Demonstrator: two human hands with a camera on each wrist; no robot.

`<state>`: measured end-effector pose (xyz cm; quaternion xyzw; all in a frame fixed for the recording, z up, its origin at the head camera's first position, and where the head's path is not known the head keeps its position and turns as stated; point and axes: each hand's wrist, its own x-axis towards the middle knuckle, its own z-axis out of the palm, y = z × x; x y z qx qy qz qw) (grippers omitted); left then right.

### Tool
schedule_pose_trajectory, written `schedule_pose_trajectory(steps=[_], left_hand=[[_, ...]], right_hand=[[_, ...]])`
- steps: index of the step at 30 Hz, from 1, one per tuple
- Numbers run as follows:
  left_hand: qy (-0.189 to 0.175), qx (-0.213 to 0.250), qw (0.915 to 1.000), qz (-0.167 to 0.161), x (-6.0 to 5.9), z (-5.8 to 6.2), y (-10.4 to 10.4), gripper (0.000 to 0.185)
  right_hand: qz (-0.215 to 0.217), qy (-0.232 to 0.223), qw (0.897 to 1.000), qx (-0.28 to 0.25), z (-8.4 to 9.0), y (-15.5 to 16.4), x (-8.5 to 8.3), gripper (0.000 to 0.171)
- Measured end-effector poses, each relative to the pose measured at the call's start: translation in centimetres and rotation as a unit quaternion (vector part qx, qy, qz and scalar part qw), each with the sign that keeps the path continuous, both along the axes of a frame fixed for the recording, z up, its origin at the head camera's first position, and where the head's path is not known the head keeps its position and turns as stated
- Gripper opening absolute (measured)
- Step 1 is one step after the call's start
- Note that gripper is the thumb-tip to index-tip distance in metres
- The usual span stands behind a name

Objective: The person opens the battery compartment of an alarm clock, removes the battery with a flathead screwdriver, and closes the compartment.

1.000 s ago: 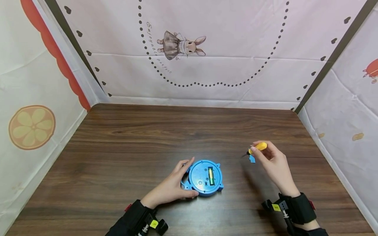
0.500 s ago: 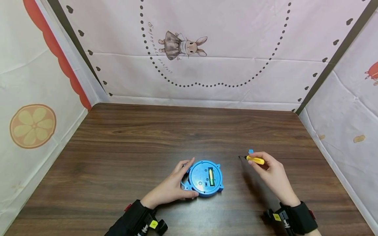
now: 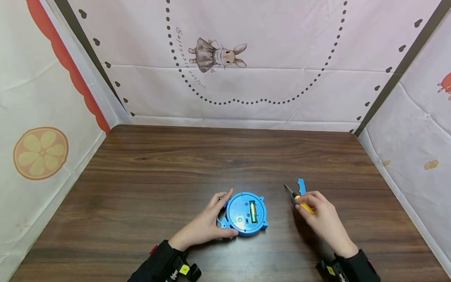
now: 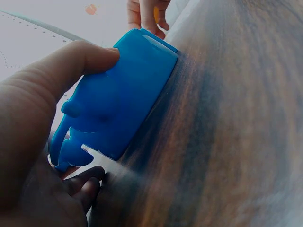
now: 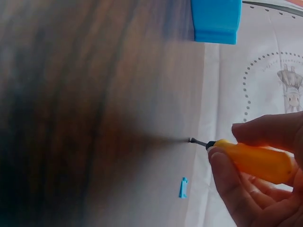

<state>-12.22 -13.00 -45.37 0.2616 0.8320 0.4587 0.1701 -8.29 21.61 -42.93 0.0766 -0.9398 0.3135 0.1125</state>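
Observation:
A round blue alarm clock lies back up on the table, an AA-type battery showing in its uncovered slot. My left hand grips its left side, thumb at the near edge and fingers at the far edge. In the left wrist view the thumb presses the clock's blue side wall. My right hand pinches a screwdriver by its yellow handle, the thin metal shaft pointing away and left, apart from the clock. Just beyond these fingers lies a small blue battery cover.
The dark wood-grain table stretches beyond both hands. White printed cloth hangs at the back, with more cloth along the left and right sides. Black wrist bands with cameras sit on both wrists.
My right hand has drawn nearer to me, away from the blue cover, which now shows more fully. The screwdriver has turned so its tip points farther away. My left hand and the clock stay put.

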Motion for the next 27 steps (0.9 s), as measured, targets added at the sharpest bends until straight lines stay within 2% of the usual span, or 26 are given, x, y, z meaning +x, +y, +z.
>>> schedule_pose_trajectory(steps=[8, 20, 27], left_hand=[[0.002, -0.001, 1.0000, 0.001, 0.03, -0.05, -0.05, 0.109], [0.006, -0.001, 1.0000, 0.000, 0.07, -0.16, 0.03, 0.109], [0.007, -0.001, 1.0000, 0.001, 0.09, -0.03, 0.01, 0.109]], right_hand=[[-0.006, -0.031, 0.999, 0.022, -0.27, -0.23, -0.20, 0.008], [0.008, -0.108, 0.993, 0.046, -0.16, -0.29, -0.26, 0.020], [0.002, -0.135, 0.990, 0.047, -0.09, -0.31, -0.64, 0.020]])
